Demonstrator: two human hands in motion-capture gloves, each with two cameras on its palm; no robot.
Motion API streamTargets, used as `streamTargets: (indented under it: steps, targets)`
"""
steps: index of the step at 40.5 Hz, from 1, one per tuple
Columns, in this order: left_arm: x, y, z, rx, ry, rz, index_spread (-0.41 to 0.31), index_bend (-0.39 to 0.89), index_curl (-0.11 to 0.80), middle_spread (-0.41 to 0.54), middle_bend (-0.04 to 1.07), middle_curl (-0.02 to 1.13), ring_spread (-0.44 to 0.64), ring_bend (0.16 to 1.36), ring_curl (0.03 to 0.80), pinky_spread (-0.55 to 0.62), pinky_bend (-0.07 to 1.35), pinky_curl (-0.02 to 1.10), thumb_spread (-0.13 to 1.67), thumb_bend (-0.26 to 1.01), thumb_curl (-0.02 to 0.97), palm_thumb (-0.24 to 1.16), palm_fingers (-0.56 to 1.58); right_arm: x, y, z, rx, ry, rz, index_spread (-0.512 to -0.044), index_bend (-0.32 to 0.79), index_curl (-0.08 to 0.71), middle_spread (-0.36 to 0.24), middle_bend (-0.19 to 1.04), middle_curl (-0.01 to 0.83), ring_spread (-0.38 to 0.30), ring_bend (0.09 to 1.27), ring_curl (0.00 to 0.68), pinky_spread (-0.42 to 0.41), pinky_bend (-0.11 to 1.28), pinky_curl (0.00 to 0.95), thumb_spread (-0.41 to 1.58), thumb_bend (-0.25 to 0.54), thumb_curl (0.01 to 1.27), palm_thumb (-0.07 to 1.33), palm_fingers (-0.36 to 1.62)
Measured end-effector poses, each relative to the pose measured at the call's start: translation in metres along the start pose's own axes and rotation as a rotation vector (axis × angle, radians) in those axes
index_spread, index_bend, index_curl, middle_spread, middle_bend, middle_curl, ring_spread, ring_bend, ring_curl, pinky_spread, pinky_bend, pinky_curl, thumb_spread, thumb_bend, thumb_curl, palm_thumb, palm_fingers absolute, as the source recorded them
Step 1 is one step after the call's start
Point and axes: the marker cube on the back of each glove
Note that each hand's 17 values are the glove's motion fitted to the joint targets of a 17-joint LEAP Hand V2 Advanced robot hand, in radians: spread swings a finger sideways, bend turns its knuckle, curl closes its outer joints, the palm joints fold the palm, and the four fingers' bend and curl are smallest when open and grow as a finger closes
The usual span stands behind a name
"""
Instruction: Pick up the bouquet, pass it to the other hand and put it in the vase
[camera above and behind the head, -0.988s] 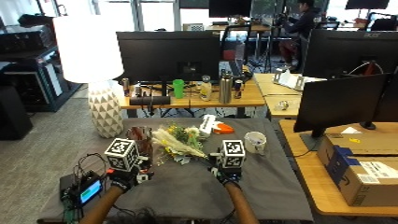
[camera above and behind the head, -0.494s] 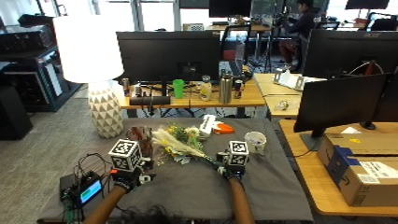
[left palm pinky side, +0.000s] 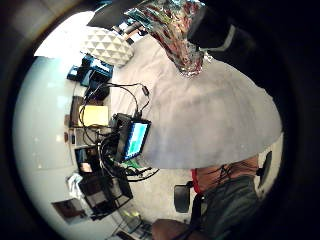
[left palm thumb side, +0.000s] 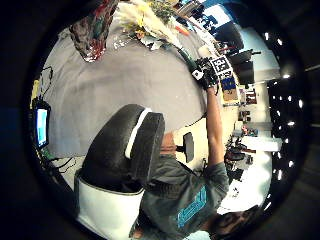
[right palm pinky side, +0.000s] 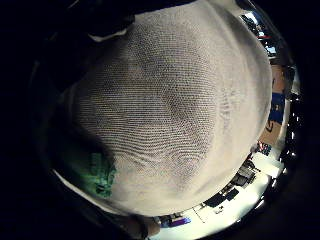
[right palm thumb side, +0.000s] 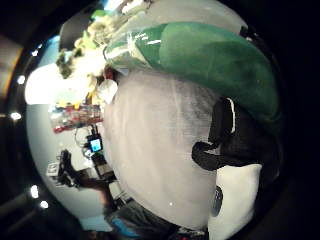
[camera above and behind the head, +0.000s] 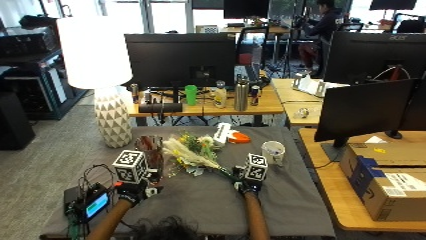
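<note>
- The bouquet (camera above and behind the head: 193, 152) lies on the grey table (camera above and behind the head: 293, 200), long axis slanting: blooms towards the far left, green-wrapped stem end towards the near right.
- That stem end lies right at the right hand (camera above and behind the head: 249, 184), against its palm (the right thumb side palm view is filled with green wrap); whether those fingers have curled round it, I cannot tell.
- The left hand (camera above and behind the head: 133, 189) is well apart from the stems, near the vase (camera above and behind the head: 150, 152); its fingers cannot be made out.
- The vase stands just left of the blooms.
</note>
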Motion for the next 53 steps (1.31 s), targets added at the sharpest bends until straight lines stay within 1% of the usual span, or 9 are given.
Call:
streamTargets:
  steps: [4, 8, 12, 18, 29, 34, 39, 48, 53]
  targets:
    - [-0.003, -0.003, 0.003, 0.000, 0.008, 0.001, -0.035, 0.14, 0.276, 0.184, 0.17, 0.30, 0.27, 0.63, 0.289, 0.40, 0.49, 0.35, 1.08, -0.02, 0.251, 0.12, 0.27, -0.007, -0.003, -0.006, 0.085, 0.020, -0.044, -0.248, 0.43, 0.365, 0.048, 0.19, 0.346, 0.165, 0.28, 0.254, 0.298, 0.39, 0.303, 1.23, 0.079, 0.44, 0.91, 0.59]
    - [-0.003, -0.002, 0.005, -0.010, 0.009, -0.003, -0.035, 0.14, 0.278, 0.184, 0.17, 0.30, 0.27, 0.63, 0.290, 0.40, 0.49, 0.35, 1.08, -0.02, 0.252, 0.12, 0.27, -0.010, -0.014, -0.015, 0.263, 0.077, -0.058, -0.237, 0.39, 0.375, 0.013, 0.22, 0.360, 0.074, 0.37, 0.283, 0.276, 0.36, 0.293, 1.19, 0.084, 0.46, 0.97, 0.82]
    - [-0.004, -0.002, 0.004, -0.007, 0.009, -0.004, -0.035, 0.14, 0.280, 0.184, 0.17, 0.30, 0.27, 0.63, 0.290, 0.40, 0.49, 0.35, 1.08, -0.02, 0.253, 0.12, 0.27, -0.010, -0.007, -0.018, 0.291, 0.113, -0.045, -0.245, 0.24, 0.361, -0.056, 0.29, 0.396, -0.051, 0.52, 0.341, 0.114, 0.41, 0.317, 1.05, 0.063, 0.50, 1.01, 1.15]
    - [-0.008, -0.005, 0.004, -0.003, 0.011, -0.010, -0.035, 0.14, 0.282, 0.185, 0.18, 0.30, 0.27, 0.63, 0.291, 0.40, 0.49, 0.35, 1.08, -0.02, 0.255, 0.12, 0.27, -0.013, -0.012, -0.017, 0.334, 0.100, -0.074, -0.251, 0.11, 0.367, -0.112, 0.44, 0.472, -0.151, 0.70, 0.444, -0.124, 0.55, 0.395, 0.86, -0.010, 0.54, 0.99, 1.42]
    - [-0.013, -0.013, -0.021, 0.046, 0.155, 0.014, -0.035, 0.13, 0.280, 0.186, 0.18, 0.31, 0.27, 0.64, 0.294, 0.39, 0.49, 0.36, 1.08, -0.02, 0.257, 0.12, 0.27, -0.029, 0.015, -0.032, 0.322, -0.229, -0.163, -0.240, 0.19, 0.410, -0.157, 0.63, 0.556, -0.188, 0.88, 0.521, -0.265, 0.62, 0.442, 0.80, -0.018, 0.59, 0.97, 1.45]
    - [0.000, -0.023, -0.027, 0.081, 0.244, 0.057, -0.035, 0.12, 0.273, 0.159, 0.20, 0.32, 0.24, 0.65, 0.295, 0.38, 0.48, 0.36, 1.09, -0.02, 0.259, 0.12, 0.32, -0.035, -0.015, -0.032, 0.431, -0.406, -0.234, -0.240, 0.19, 0.434, -0.161, 0.67, 0.573, -0.192, 0.92, 0.532, -0.285, 0.65, 0.457, 0.81, -0.019, 0.60, 0.97, 1.43]
    - [0.024, -0.037, -0.028, 0.119, 0.322, 0.119, -0.036, 0.11, 0.266, 0.140, 0.21, 0.33, 0.22, 0.65, 0.298, 0.37, 0.48, 0.36, 1.09, -0.02, 0.260, 0.13, 0.34, -0.051, -0.004, -0.049, 0.518, -0.576, -0.318, -0.241, 0.20, 0.457, -0.164, 0.69, 0.585, -0.195, 0.93, 0.537, -0.295, 0.67, 0.466, 0.82, -0.019, 0.60, 0.97, 1.41]
    - [0.089, -0.064, -0.055, 0.286, 0.645, 0.316, 0.062, 0.00, 0.171, 0.105, 0.30, 0.37, 0.16, 0.72, 0.322, 0.33, 0.55, 0.39, 1.11, -0.01, 0.273, 0.20, 0.33, -0.092, 0.030, -0.067, 0.592, -0.906, -0.500, -0.242, 0.20, 0.491, -0.166, 0.72, 0.598, -0.196, 0.95, 0.539, -0.299, 0.69, 0.472, 0.84, -0.021, 0.62, 0.97, 1.40]
    - [0.125, -0.076, -0.078, 0.267, 0.921, 0.365, 0.087, 0.02, 0.137, 0.082, 0.33, 0.38, 0.14, 0.74, 0.329, 0.30, 0.58, 0.40, 1.11, 0.00, 0.287, 0.26, 0.34, -0.119, 0.044, -0.066, 0.519, -1.130, -0.566, -0.243, 0.20, 0.507, -0.168, 0.73, 0.604, -0.197, 0.96, 0.538, -0.299, 0.70, 0.473, 0.85, -0.024, 0.62, 0.96, 1.40]
